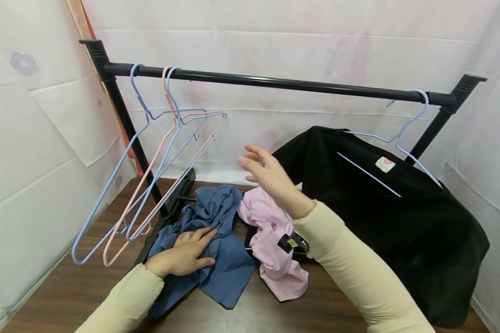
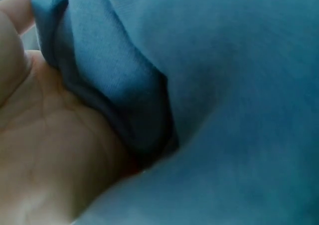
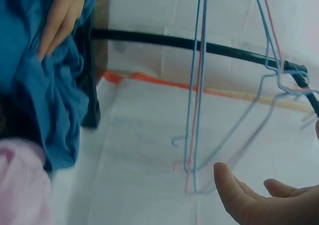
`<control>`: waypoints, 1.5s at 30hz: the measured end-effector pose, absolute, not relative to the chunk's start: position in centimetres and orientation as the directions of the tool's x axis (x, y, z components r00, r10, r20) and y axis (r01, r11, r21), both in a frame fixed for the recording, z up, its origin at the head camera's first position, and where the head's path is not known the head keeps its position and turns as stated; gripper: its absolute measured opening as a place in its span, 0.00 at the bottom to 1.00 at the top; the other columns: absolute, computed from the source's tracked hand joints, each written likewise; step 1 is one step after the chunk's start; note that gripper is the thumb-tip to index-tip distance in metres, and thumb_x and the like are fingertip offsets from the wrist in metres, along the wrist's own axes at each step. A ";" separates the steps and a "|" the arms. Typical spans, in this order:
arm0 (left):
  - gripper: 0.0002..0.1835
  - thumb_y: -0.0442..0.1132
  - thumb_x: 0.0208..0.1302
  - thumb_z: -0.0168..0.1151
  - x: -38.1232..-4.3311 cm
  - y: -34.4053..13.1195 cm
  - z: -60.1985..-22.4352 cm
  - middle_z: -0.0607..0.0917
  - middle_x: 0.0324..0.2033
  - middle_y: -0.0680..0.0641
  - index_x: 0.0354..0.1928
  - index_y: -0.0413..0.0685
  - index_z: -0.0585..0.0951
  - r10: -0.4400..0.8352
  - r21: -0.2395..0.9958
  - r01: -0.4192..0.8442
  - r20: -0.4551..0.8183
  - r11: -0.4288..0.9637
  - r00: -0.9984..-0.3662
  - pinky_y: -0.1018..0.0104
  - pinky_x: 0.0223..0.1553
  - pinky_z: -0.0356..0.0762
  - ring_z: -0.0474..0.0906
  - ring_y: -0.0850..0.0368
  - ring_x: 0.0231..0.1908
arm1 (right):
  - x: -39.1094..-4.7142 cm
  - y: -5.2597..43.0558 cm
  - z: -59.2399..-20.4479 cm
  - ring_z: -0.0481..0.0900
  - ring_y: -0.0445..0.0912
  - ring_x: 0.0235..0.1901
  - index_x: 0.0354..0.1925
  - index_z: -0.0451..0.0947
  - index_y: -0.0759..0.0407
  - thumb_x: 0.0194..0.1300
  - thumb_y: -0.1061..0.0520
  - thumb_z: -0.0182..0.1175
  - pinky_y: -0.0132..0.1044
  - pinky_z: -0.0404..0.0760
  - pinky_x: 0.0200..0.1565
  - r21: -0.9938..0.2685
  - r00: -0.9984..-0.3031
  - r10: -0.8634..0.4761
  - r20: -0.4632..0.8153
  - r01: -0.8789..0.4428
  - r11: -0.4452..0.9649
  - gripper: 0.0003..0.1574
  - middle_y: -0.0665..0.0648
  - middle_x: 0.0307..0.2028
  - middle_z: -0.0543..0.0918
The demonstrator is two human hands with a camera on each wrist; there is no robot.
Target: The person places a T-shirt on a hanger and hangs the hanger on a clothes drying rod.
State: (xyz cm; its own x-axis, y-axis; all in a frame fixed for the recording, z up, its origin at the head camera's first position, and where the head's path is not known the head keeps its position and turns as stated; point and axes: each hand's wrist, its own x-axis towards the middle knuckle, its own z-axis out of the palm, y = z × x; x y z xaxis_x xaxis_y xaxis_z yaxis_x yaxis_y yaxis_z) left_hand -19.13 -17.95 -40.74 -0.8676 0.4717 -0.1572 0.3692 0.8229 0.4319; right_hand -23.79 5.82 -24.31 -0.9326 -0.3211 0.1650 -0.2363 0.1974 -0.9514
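Observation:
My left hand (image 1: 187, 253) rests on a crumpled blue garment (image 1: 229, 259) on the table, its fingers spread over the cloth. In the left wrist view, folds of the blue cloth (image 2: 214, 75) lie against the palm. My right hand (image 1: 272, 178) is raised in mid-air with fingers loosely bent and nothing in them, above a crumpled pink garment (image 1: 271, 236). To its left, two blue hangers and a pink hanger (image 1: 121, 222) hang bare from the rack's black bar (image 1: 275, 82). The right wrist view shows my right fingers (image 3: 227, 187) near those hangers.
A black top (image 1: 358, 222) hangs on a blue hanger (image 1: 421, 111) at the bar's right end, its hem low by the brown table (image 1: 58, 296). The rack's left foot (image 1: 177, 199) stands beside the blue garment. White cloth walls (image 1: 250, 41) close in the back and sides.

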 end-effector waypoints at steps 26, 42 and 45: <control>0.42 0.54 0.67 0.60 -19.2 -18.5 -40.8 0.55 0.74 0.37 0.76 0.46 0.55 0.491 0.449 0.385 -0.144 0.806 -0.859 0.27 0.66 0.44 0.50 0.27 0.70 | -21.5 -7.4 -24.2 0.71 0.50 0.66 0.77 0.47 0.38 0.63 0.30 0.59 0.45 0.79 0.57 -0.986 -0.919 -0.394 0.001 -0.067 0.154 0.53 0.50 0.75 0.57; 0.41 0.52 0.66 0.62 -19.2 -18.2 -41.0 0.56 0.73 0.37 0.74 0.40 0.59 0.496 0.409 0.410 -0.129 0.816 -0.859 0.28 0.66 0.47 0.52 0.28 0.68 | -21.5 -8.4 -24.1 0.71 0.47 0.64 0.69 0.63 0.39 0.63 0.34 0.62 0.49 0.75 0.60 -0.974 -0.965 -0.262 0.021 -0.078 0.211 0.40 0.47 0.69 0.68; 0.41 0.52 0.66 0.62 -19.3 -18.2 -41.2 0.57 0.72 0.37 0.74 0.40 0.60 0.503 0.398 0.425 -0.113 0.813 -0.857 0.28 0.65 0.48 0.53 0.28 0.68 | -21.6 -8.2 -24.3 0.74 0.45 0.60 0.68 0.64 0.39 0.62 0.35 0.63 0.47 0.77 0.57 -0.978 -0.969 -0.247 0.022 -0.073 0.196 0.40 0.48 0.66 0.70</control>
